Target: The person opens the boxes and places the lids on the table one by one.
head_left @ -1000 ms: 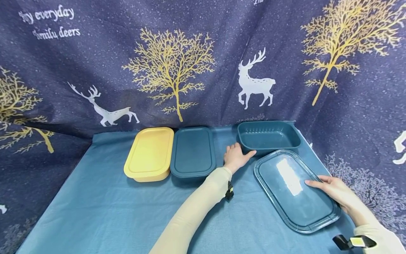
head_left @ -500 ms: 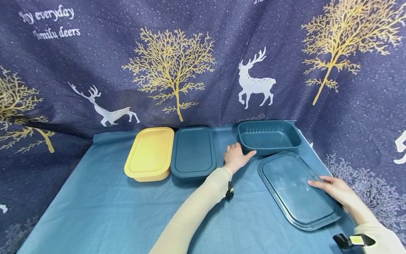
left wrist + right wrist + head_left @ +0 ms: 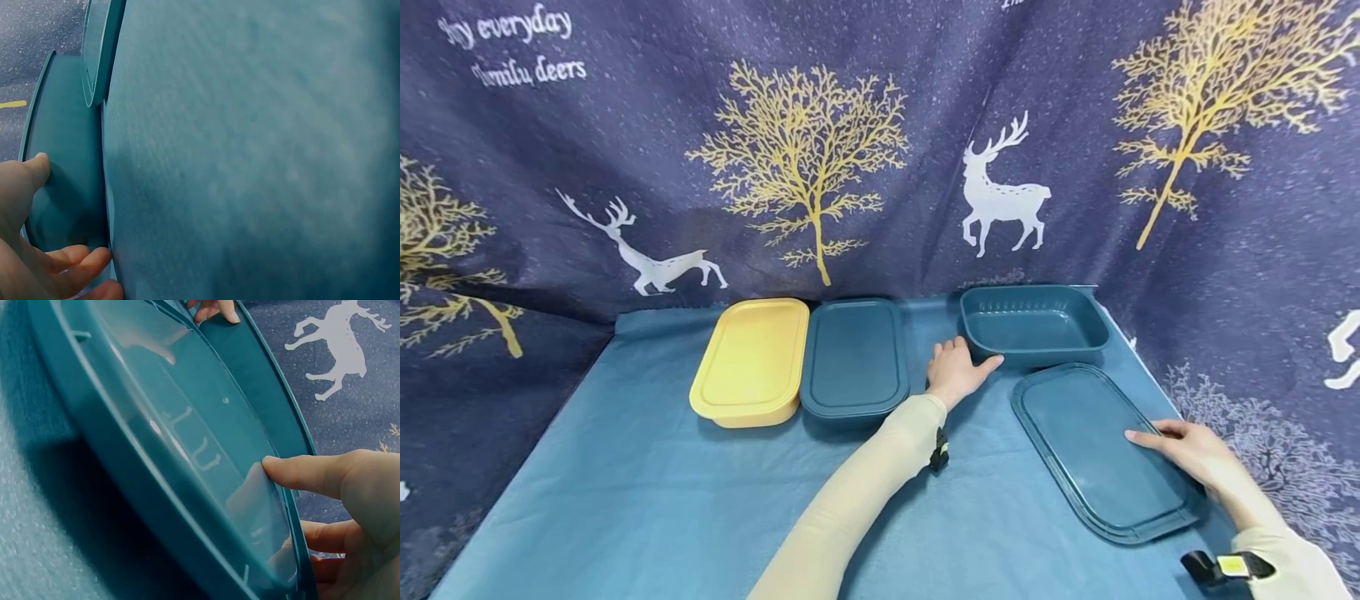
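Observation:
My left hand [image 3: 954, 373] holds the near left corner of an open dark teal food container [image 3: 1033, 323]. In the left wrist view the thumb [image 3: 39, 169] lies against the container wall [image 3: 72, 144] and the fingers bend beside its base. To the right, my right hand [image 3: 1193, 454] grips a teal lid [image 3: 1108, 450] by its right edge. Its thumb [image 3: 300, 472] rests on the lid's face, with the other fingers behind the rim. The lid slants just in front of the container, its far end close to the container's near wall; the right wrist view shows a dark shadow beneath.
A yellow lidded container [image 3: 751, 358] and a dark teal lidded container [image 3: 855, 358] stand side by side left of my left hand. Blue cloth [image 3: 647, 500] covers the table. Behind hangs a navy curtain [image 3: 865, 167] printed with deer and trees.
The lid has changed its tilt and shifted slightly right and away from me at its far end; the bright glare on it has gone. Both hands keep nearly the same place and grip.

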`<action>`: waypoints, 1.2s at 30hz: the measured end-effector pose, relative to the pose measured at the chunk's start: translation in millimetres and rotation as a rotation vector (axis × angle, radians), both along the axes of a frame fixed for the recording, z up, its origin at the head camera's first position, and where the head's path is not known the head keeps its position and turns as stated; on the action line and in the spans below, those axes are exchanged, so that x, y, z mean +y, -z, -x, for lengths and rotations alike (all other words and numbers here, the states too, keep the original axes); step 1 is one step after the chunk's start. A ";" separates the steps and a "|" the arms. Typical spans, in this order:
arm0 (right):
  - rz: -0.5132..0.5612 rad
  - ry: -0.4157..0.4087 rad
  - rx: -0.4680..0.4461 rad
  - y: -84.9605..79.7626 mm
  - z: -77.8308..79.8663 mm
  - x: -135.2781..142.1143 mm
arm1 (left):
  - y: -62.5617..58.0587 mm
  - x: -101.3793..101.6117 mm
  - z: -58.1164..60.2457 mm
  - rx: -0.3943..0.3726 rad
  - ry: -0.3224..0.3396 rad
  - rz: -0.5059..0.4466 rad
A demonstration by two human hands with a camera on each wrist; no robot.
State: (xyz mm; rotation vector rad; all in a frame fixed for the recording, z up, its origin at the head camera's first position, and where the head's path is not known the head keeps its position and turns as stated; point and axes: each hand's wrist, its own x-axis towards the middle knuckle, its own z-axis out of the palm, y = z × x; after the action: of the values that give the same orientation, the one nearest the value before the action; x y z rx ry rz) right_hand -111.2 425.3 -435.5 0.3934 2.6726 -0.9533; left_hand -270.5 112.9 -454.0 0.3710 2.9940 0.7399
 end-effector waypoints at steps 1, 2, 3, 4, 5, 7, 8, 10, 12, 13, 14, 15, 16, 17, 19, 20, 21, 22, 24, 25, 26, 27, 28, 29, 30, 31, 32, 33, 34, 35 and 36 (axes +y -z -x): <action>-0.001 0.006 -0.005 0.4 0.4 -0.7 | 0.1 -0.6 0.4 0.000 -0.001 0.008; -0.009 0.007 -0.005 0.6 1.0 -1.0 | 0.1 -1.2 0.7 0.001 -0.002 0.017; -0.013 0.013 -0.005 0.5 1.3 -1.6 | -0.5 -1.7 0.9 0.003 -0.003 0.020; -0.019 0.016 -0.004 0.5 1.4 -1.7 | -1.3 -2.1 0.8 0.004 -0.002 0.016; -0.026 0.017 -0.005 0.3 1.5 -1.6 | -2.1 -2.4 0.5 0.004 0.001 0.015; -0.033 0.023 -0.009 0.0 1.5 -1.5 | -3.8 -2.8 -0.4 0.003 0.007 0.009; -0.037 0.025 -0.011 0.0 1.6 -1.7 | -4.4 -2.9 -0.7 0.006 0.008 0.010; -0.029 0.033 -0.018 0.2 1.6 -1.8 | -4.8 -2.8 -1.1 0.008 0.012 0.016; -0.018 0.039 -0.025 0.1 1.6 -1.9 | -4.4 -2.7 -1.3 0.008 0.013 0.019; -0.018 0.041 -0.025 0.0 1.6 -2.0 | -4.0 -2.5 -1.3 0.008 0.015 0.022; -0.020 0.043 -0.024 -0.1 1.5 -2.2 | -3.6 -2.3 -1.1 0.006 0.017 0.023; -0.023 0.044 -0.020 -0.3 1.5 -2.4 | -3.2 -2.2 -0.9 0.004 0.020 0.025; -0.029 0.043 -0.017 -0.7 1.6 -2.8 | -2.9 -2.2 -0.8 0.003 0.021 0.022; -0.038 0.041 -0.012 -1.1 1.8 -3.1 | -2.6 -2.2 -0.6 0.001 0.022 0.020; -0.058 0.037 0.001 -1.6 1.9 -3.9 | -2.6 -2.3 -0.2 0.001 0.023 0.015; -0.064 0.034 0.004 -1.9 2.1 -4.3 | -2.7 -2.6 0.2 0.001 0.022 0.011; -0.073 0.030 0.014 -1.9 2.2 -4.7 | -2.7 -2.8 0.4 0.000 0.025 0.009; -0.082 0.023 0.022 -1.8 2.1 -4.7 | -2.7 -2.8 0.5 0.000 0.027 0.006; -0.102 0.013 0.041 -1.4 1.9 -4.9 | -2.9 -3.0 0.7 -0.001 0.030 0.005; -0.111 0.009 0.048 -1.2 2.1 -4.9 | -3.1 -3.1 0.7 -0.002 0.032 0.004; -0.118 0.006 0.053 -1.1 2.2 -4.9 | -3.3 -3.1 0.6 -0.001 0.035 0.006; -0.127 0.002 0.061 -0.7 2.5 -4.6 | -3.5 -3.2 0.3 0.000 0.038 0.010; -0.129 -0.001 0.060 -0.3 2.9 -4.2 | -3.8 -3.3 0.1 0.001 0.037 0.011; -0.131 0.000 0.062 -0.1 3.0 -4.3 | -4.4 -3.5 -0.3 0.001 0.037 0.011; -0.129 -0.002 0.060 0.1 3.1 -4.0 | -4.4 -3.6 -0.6 0.001 0.036 0.013; -0.129 -0.003 0.061 0.5 3.2 -3.8 | -4.8 -3.7 -1.2 -0.001 0.036 0.016; -0.128 -0.005 0.063 0.9 3.1 -3.6 | -4.8 -3.7 -1.6 -0.003 0.035 0.020; -0.127 -0.006 0.064 1.1 3.1 -3.5 | -4.8 -3.9 -1.9 -0.005 0.035 0.024; -0.128 -0.007 0.065 1.4 2.8 -3.6 | -4.9 -4.1 -2.2 -0.007 0.035 0.027; -0.131 -0.007 0.067 1.7 2.7 -3.7 | -5.3 -4.4 -2.8 -0.008 0.036 0.029; -0.134 -0.009 0.071 1.8 2.8 -3.8 | -5.8 -4.5 -3.2 -0.008 0.036 0.034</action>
State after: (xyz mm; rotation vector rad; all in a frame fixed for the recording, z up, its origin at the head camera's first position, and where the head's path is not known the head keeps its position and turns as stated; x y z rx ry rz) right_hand -114.0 421.5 -437.3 0.3827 2.8096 -0.8019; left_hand -267.3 108.4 -448.3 0.4179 2.9798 0.6856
